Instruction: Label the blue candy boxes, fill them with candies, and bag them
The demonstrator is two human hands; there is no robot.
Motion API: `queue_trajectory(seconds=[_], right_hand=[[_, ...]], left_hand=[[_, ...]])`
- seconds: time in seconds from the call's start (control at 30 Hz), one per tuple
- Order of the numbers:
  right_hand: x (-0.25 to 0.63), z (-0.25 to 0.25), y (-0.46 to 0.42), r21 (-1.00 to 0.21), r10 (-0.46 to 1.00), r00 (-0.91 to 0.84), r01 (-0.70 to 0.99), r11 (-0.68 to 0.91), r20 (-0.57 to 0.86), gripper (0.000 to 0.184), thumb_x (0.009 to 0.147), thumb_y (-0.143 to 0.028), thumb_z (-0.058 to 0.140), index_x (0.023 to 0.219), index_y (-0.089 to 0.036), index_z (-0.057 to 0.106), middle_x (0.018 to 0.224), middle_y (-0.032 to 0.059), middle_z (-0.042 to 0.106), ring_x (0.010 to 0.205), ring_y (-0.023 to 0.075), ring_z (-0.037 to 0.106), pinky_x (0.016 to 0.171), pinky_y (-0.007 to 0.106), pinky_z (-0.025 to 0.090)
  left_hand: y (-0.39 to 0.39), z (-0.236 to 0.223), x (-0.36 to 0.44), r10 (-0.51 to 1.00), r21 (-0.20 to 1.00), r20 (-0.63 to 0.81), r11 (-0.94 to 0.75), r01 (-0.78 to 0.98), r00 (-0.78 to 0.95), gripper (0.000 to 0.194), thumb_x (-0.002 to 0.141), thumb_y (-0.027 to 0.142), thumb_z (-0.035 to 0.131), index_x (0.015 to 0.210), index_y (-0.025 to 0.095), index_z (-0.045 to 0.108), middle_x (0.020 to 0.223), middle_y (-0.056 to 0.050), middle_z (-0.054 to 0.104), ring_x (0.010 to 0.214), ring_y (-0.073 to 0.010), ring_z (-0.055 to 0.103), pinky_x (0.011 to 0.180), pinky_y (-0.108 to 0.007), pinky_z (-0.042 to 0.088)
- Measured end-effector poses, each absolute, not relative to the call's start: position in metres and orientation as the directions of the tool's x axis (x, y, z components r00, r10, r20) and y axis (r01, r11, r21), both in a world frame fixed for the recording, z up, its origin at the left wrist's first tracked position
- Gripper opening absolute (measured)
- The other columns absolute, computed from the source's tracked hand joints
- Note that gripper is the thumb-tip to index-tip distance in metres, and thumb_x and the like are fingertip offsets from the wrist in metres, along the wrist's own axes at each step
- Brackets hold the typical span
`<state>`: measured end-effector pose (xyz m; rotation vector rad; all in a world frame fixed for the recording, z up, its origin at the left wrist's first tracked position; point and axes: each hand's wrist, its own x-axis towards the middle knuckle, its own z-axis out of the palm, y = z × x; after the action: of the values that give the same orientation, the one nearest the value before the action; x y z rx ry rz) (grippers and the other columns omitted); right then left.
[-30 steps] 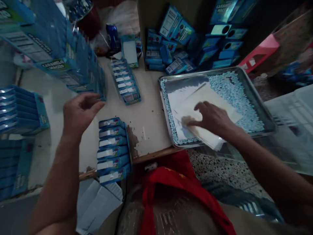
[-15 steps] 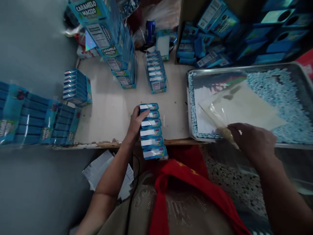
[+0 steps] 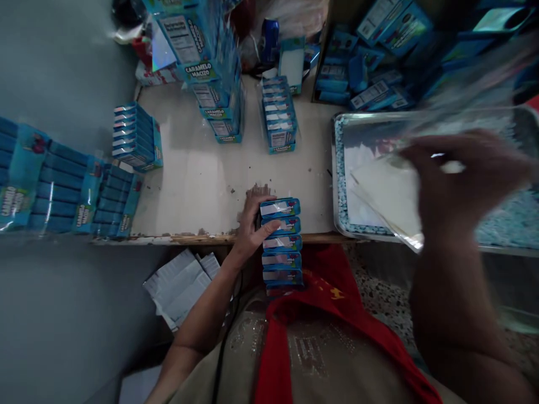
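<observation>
My left hand is wrapped round a row of several small blue candy boxes, lined up front to back. The row lies across the table's front edge, its near end against the red apron. Smeared by motion, my right hand is raised over the metal tray, fingers pinched. A clear plastic bag appears to trail up and right from it, blurred. Beneath the hand, a pile of flat clear bags with a pale sheet lies on the tray's light-blue pellets.
A wrapped box row stands at mid-table, beside a tall stack of wrapped packs. More packs line the left wall. A carton of loose boxes is behind the tray. Papers lie below the edge.
My right hand has risen from the bag pile's near corner, up and away, with film trailing. My left hand and the box row have shifted right and closer to my body.
</observation>
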<state>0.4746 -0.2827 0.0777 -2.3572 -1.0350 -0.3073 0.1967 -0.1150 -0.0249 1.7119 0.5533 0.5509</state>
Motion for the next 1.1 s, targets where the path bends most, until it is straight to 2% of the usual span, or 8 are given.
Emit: queue_trajectory(seconds=[0.07, 0.17, 0.27, 0.33, 0.47, 0.67, 0.9, 1.1], right_hand=[[0.445, 0.076, -0.236, -0.477, 0.732, 0.546, 0.811, -0.340, 0.408, 0.021, 0.104, -0.037, 0.073, 0.099, -0.026, 0.089, 0.099, 0.0089, 0.084, 0.096, 0.0287, 0.075, 0.094, 0.044, 0.056], [0.423, 0.054, -0.178, -0.535, 0.900, 0.417, 0.793, -0.291, 0.128, 0.006, 0.093, -0.022, 0.084, 0.093, -0.021, 0.090, 0.098, 0.0072, 0.086, 0.092, 0.0238, 0.076, 0.087, 0.034, 0.052], [0.422, 0.023, -0.147, -0.577, 0.929, 0.357, 0.741, -0.344, -0.095, 0.007, 0.090, -0.019, 0.086, 0.096, -0.018, 0.090, 0.097, 0.0079, 0.086, 0.089, 0.0207, 0.077, 0.080, 0.029, 0.048], [0.426, 0.006, -0.141, -0.589, 0.934, 0.332, 0.732, -0.343, -0.132, 0.006, 0.088, -0.021, 0.086, 0.094, -0.019, 0.089, 0.091, 0.0057, 0.085, 0.085, 0.0193, 0.076, 0.076, 0.027, 0.047], [0.430, -0.012, -0.138, -0.535, 0.959, 0.254, 0.796, -0.283, -0.128, 0.009, 0.087, -0.020, 0.081, 0.091, -0.023, 0.089, 0.088, 0.0026, 0.084, 0.084, 0.0195, 0.076, 0.074, 0.028, 0.045], [0.433, -0.014, -0.143, -0.424, 0.961, 0.205, 0.865, -0.268, -0.187, 0.016, 0.087, -0.018, 0.077, 0.098, -0.024, 0.087, 0.095, 0.0032, 0.084, 0.086, 0.0197, 0.074, 0.072, 0.028, 0.040], [0.432, -0.009, -0.190, -0.175, 0.921, 0.258, 0.932, -0.317, -0.293, 0.020, 0.095, -0.017, 0.067, 0.097, -0.023, 0.085, 0.104, 0.0082, 0.085, 0.088, 0.0234, 0.075, 0.066, 0.031, 0.036], [0.420, 0.013, -0.187, -0.258, 0.900, 0.363, 0.870, -0.420, -0.241, 0.022, 0.094, -0.025, 0.069, 0.100, -0.024, 0.091, 0.105, 0.0095, 0.086, 0.093, 0.0277, 0.077, 0.067, 0.033, 0.043]], left_hand=[[-0.115, -0.026, 0.194, 0.629, 0.976, 0.111, -0.215, 0.035, 0.769, 0.068, 0.097, 0.068, 0.073, 0.148, 0.025, 0.060, 0.146, -0.017, 0.071, 0.136, -0.0335, 0.069, 0.114, -0.051, 0.057], [-0.103, -0.022, 0.190, 0.736, 0.932, 0.230, -0.354, 0.073, 0.637, 0.059, 0.102, 0.064, 0.070, 0.147, 0.026, 0.061, 0.137, -0.014, 0.075, 0.128, -0.0294, 0.073, 0.112, -0.048, 0.058], [-0.079, -0.015, 0.190, 0.747, 0.738, 0.401, -0.607, 0.297, 0.530, 0.039, 0.101, 0.055, 0.076, 0.128, 0.027, 0.074, 0.127, -0.011, 0.078, 0.123, -0.0292, 0.070, 0.114, -0.050, 0.055], [-0.057, -0.012, 0.199, 0.645, 0.548, 0.434, -0.743, 0.384, 0.629, 0.034, 0.098, 0.051, 0.081, 0.122, 0.028, 0.079, 0.130, -0.011, 0.078, 0.128, -0.0320, 0.066, 0.118, -0.053, 0.050], [-0.017, -0.015, 0.233, 0.389, 0.307, 0.260, -0.901, 0.306, 0.884, 0.024, 0.097, 0.037, 0.081, 0.119, 0.027, 0.081, 0.137, -0.013, 0.075, 0.132, -0.0360, 0.061, 0.113, -0.054, 0.049], [-0.008, -0.030, 0.253, 0.248, 0.088, -0.045, -0.964, 0.251, 0.968, 0.018, 0.097, 0.007, 0.066, 0.091, 0.021, 0.077, 0.095, -0.011, 0.074, 0.105, -0.0317, 0.070, 0.086, -0.042, 0.054], [-0.048, -0.039, 0.222, 0.409, 0.158, 0.022, -0.902, 0.401, 0.912, 0.018, 0.099, 0.008, 0.066, 0.089, 0.020, 0.075, 0.095, -0.011, 0.074, 0.090, -0.0276, 0.071, 0.069, -0.036, 0.049], [-0.062, -0.002, 0.215, 0.502, 0.185, 0.130, -0.859, 0.477, 0.855, 0.022, 0.103, 0.013, 0.060, 0.095, 0.020, 0.079, 0.103, -0.011, 0.075, 0.089, -0.0260, 0.071, 0.070, -0.036, 0.049]])
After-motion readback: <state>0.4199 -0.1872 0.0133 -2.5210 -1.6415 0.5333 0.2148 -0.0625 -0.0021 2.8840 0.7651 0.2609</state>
